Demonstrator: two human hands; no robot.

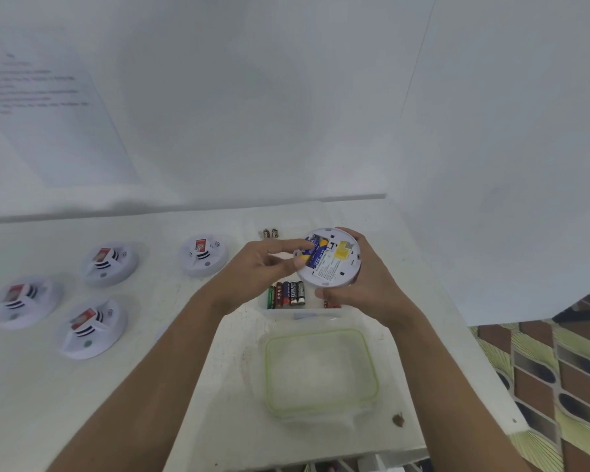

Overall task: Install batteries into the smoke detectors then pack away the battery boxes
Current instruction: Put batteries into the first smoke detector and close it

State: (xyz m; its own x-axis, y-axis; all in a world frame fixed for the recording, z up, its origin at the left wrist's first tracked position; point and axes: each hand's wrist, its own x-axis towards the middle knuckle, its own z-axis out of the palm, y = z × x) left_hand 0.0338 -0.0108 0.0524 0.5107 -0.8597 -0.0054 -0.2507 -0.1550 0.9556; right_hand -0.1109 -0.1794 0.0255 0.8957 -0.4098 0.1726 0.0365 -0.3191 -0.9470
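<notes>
aloft, left hand [263, 267] on detector [336, 265], right hand [367, 289] behind

White smoke detector [334, 264], blue battery [315, 255], green-rimmed lid [321, 371]

Bare left hand [258, 267] — bare right hand [367, 294]

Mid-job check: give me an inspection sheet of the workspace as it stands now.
Surface: white table.
Job's things: held smoke detector back-up, with a blue battery at its bay; four smoke detectors lying at left; battery box holding a row of batteries; two more batteries farther back; green-rimmed clear lid nearer the person.
Clutter: brown speck near the table's front edge.
Hands: left hand pinches the blue battery with its fingers; right hand grips the held smoke detector.
Cables: nothing seen.
Surroundings: white walls; printed sheet on the left wall; patterned floor at right.
</notes>
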